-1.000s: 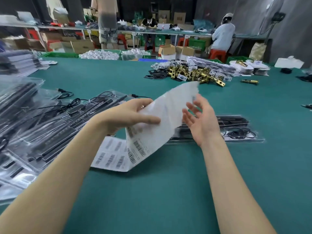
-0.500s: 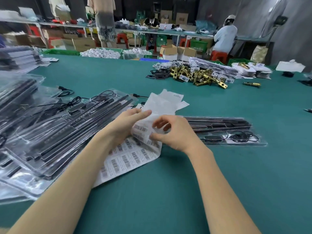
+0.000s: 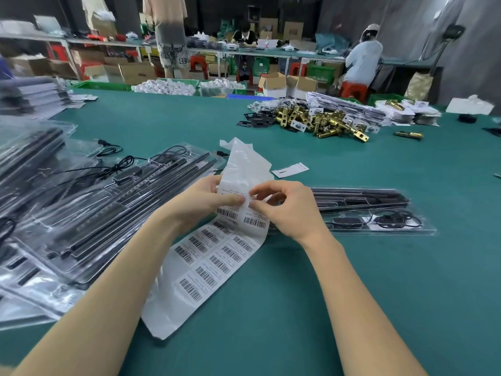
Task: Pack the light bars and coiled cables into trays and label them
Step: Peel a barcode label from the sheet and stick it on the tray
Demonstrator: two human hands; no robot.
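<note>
Centre of frame: right hand (image 3: 287, 210), thumb and index tip pinched narrow on a barcode label at the top of the printed part of the label sheet (image 3: 217, 256); other fingers curled above. Left hand (image 3: 200, 202) holds the sheet's left edge, thumb laid flat across its face, remaining fingers behind the paper, not visible. Thumb tips of both hands nearly meet.

Sheet: white backing w/ two columns of barcode labels; lower part lies flat on the green table (image 3: 352, 294), running toward lower centre; upper, stripped part curls up behind the hands.

Right of hands, centre-right: clear packed tray (image 3: 379, 213) flat on table, w/ black light bars along its far side and a coiled black cable (image 3: 398, 219) plus small black box along the near side; its left end hidden behind the right hand.

Left half of frame: overlapping pile of trays (image 3: 95, 213) w/ black bars and loose cables.

Just above the tray: small white card (image 3: 290, 169).

Upper right: heap of brass lock parts (image 3: 320, 120). Background: benches, cartons, seated workers.
</note>
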